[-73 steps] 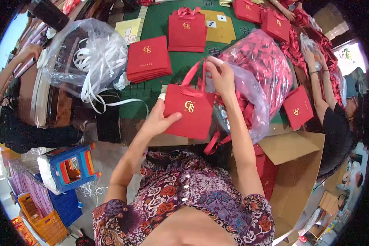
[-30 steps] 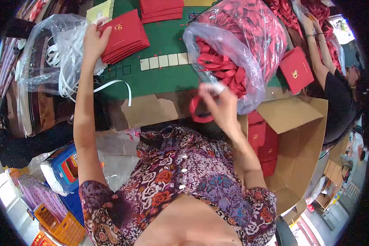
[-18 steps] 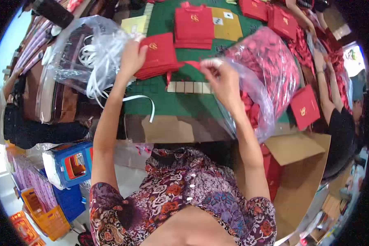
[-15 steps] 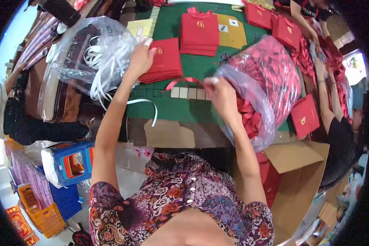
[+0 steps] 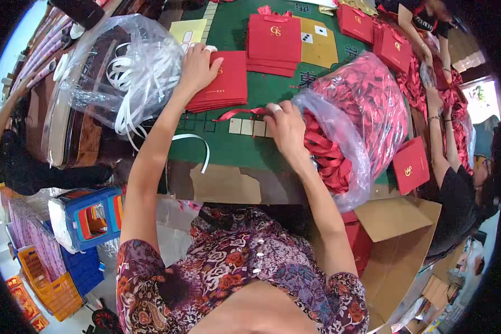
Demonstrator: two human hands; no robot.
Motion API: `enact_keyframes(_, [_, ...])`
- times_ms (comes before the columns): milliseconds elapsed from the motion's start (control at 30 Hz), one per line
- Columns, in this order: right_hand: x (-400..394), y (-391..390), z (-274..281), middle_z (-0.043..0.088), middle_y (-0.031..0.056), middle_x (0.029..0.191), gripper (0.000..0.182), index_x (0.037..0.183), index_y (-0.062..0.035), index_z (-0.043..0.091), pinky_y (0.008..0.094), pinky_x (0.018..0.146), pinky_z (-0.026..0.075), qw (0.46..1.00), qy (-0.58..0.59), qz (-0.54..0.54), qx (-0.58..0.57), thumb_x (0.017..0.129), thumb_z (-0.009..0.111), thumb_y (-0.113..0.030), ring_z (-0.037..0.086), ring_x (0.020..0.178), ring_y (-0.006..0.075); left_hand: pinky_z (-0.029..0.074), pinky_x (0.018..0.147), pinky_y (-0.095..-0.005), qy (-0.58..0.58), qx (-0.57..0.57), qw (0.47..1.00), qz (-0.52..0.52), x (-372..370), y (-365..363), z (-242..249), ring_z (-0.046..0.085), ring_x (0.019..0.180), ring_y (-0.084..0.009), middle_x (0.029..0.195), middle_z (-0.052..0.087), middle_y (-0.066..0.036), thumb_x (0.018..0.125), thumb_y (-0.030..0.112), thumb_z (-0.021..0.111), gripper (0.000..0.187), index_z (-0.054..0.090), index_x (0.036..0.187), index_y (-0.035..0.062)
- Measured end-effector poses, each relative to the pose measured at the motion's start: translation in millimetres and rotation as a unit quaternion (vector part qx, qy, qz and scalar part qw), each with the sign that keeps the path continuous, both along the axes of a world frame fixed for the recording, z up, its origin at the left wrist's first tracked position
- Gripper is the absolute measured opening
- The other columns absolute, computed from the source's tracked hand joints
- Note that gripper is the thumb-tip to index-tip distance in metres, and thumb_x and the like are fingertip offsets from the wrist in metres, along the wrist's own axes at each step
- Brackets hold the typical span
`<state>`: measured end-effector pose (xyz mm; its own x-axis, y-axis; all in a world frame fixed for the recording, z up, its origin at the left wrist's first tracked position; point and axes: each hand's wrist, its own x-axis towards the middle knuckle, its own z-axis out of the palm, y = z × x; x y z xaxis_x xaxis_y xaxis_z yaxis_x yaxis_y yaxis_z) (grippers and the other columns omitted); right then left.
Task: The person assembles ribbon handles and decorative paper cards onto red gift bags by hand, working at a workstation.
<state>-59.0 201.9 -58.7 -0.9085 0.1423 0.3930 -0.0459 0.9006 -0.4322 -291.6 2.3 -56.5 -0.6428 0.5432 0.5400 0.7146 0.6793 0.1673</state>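
Note:
My left hand [image 5: 198,68] rests on the upper left of a stack of red paper bags [image 5: 228,83], its fingers over the far edge and the thumb apart. The bags carry small gold print. My right hand [image 5: 286,127] has its fingertips closed on one end of a red ribbon [image 5: 240,112], which trails left over the green table just below the stack. Beside that hand lies a clear plastic bag [image 5: 367,94] full of red ribbons, its mouth open toward me. Left of my left arm sits another clear bag [image 5: 145,61] with white ribbons.
A second pile of red bags [image 5: 274,42] stands farther back on the green table [image 5: 228,150]. More red bags [image 5: 355,23] lie at the back right. A cardboard box [image 5: 401,234] is at my lower right. A co-worker's arms [image 5: 441,128] reach in from the right.
My right hand has moved left, away from the mouth of the ribbon bag, drawing the red ribbon left with it. My left hand stays on the stack, its fingers a little flatter.

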Motion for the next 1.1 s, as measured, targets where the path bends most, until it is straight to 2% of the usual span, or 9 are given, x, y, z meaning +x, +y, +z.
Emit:
enact_keyframes(233, [43.7,-9.3,15.9,0.060,0.0115,0.095,0.013,0.098,-0.0074,0.065,0.0435,0.076,0.051,0.992,-0.004,0.123,-0.006,0.085,0.066,-0.009,0.059,0.091,0.0343,0.042,0.089,-0.0466,0.009,0.097,0.995,-0.013,29.1,-3.0,36.8,0.054,0.103,-0.0354,0.106,0.058,-0.013,0.085,0.023,0.069,0.020,0.066,0.099,0.0096])
enact_keyframes(367, [101.2,-13.8,14.0,0.061,0.0117,0.099,0.010,0.095,-0.0060,0.063,0.0430,0.078,0.052,0.974,-0.098,0.202,-0.005,0.086,0.064,-0.007,0.060,0.096,0.0333,0.041,0.086,-0.0469,0.008,0.119,0.992,-0.039,67.1,-11.3,59.3,0.054,0.102,-0.0341,0.103,0.058,-0.011,0.087,0.018,0.066,0.009,0.065,0.093,0.0112])
enact_keyframes(567, [149.7,-8.4,19.9,0.063,0.0113,0.100,0.014,0.100,-0.0079,0.066,0.0421,0.077,0.052,0.971,-0.130,0.176,-0.099,0.086,0.070,-0.008,0.062,0.094,0.0333,0.043,0.080,-0.0407,-0.124,0.155,0.978,-0.070,135.2,-29.1,72.2,0.057,0.089,-0.0303,0.095,0.057,-0.010,0.090,0.014,0.065,0.007,0.063,0.093,0.0077])
enact_keyframes(633, [154.8,-5.1,18.5,0.064,0.0122,0.098,0.015,0.101,-0.0080,0.067,0.0415,0.077,0.053,0.970,-0.115,0.162,-0.139,0.086,0.070,-0.008,0.063,0.092,0.0338,0.044,0.072,-0.0370,-0.253,0.191,0.946,-0.065,158.1,-31.6,79.2,0.058,0.082,-0.0283,0.089,0.056,-0.011,0.090,0.011,0.065,0.006,0.063,0.093,0.0061])
enact_keyframes(667, [153.8,-3.0,15.3,0.064,0.0129,0.096,0.017,0.103,-0.0082,0.067,0.0409,0.076,0.053,0.980,-0.099,0.098,-0.141,0.087,0.070,-0.008,0.064,0.089,0.0342,0.044,0.074,-0.0284,-0.292,0.174,0.939,-0.056,166.0,-34.3,72.4,0.055,0.082,-0.0147,0.089,0.055,-0.006,0.092,0.009,0.064,0.008,0.062,0.096,0.0017])
enact_keyframes(833, [114.8,9.1,17.2,0.062,0.0135,0.089,0.019,0.105,-0.0079,0.069,0.0406,0.071,0.051,0.992,-0.049,-0.058,-0.100,0.086,0.070,-0.007,0.063,0.081,0.0332,0.044,0.070,-0.0363,-0.290,0.114,0.946,-0.088,189.5,-20.6,32.7,0.058,0.077,-0.0269,0.088,0.056,-0.012,0.091,0.014,0.065,0.010,0.063,0.093,0.0044])
enact_keyframes(967, [91.8,13.7,-2.8,0.061,0.0127,0.088,0.017,0.102,-0.0075,0.069,0.0420,0.074,0.049,0.999,-0.019,-0.035,-0.009,0.084,0.071,-0.008,0.061,0.086,0.0322,0.044,0.073,-0.0398,-0.358,0.081,0.929,-0.047,196.4,-4.9,2.9,0.058,0.083,-0.0302,0.091,0.057,-0.011,0.090,0.018,0.066,0.013,0.065,0.093,0.0063])
enact_keyframes(1033, [91.2,13.8,-6.2,0.062,0.0121,0.092,0.016,0.098,-0.0067,0.068,0.0430,0.078,0.048,0.997,-0.054,-0.046,-0.023,0.083,0.071,-0.010,0.060,0.094,0.0322,0.042,0.079,-0.0414,-0.245,0.028,0.969,-0.029,199.2,2.6,-8.1,0.057,0.088,-0.0297,0.094,0.057,-0.010,0.089,0.021,0.067,0.013,0.065,0.093,0.0085])
enact_keyframes(1100, [93.0,14.2,-5.1,0.063,0.0119,0.091,0.013,0.096,-0.0063,0.068,0.0422,0.077,0.049,0.998,-0.025,-0.048,-0.027,0.083,0.071,-0.009,0.061,0.090,0.0319,0.039,0.084,-0.0437,-0.264,0.026,0.964,-0.029,200.2,7.1,-11.4,0.055,0.096,-0.0297,0.096,0.057,-0.010,0.086,0.027,0.072,0.020,0.066,0.094,0.0093])
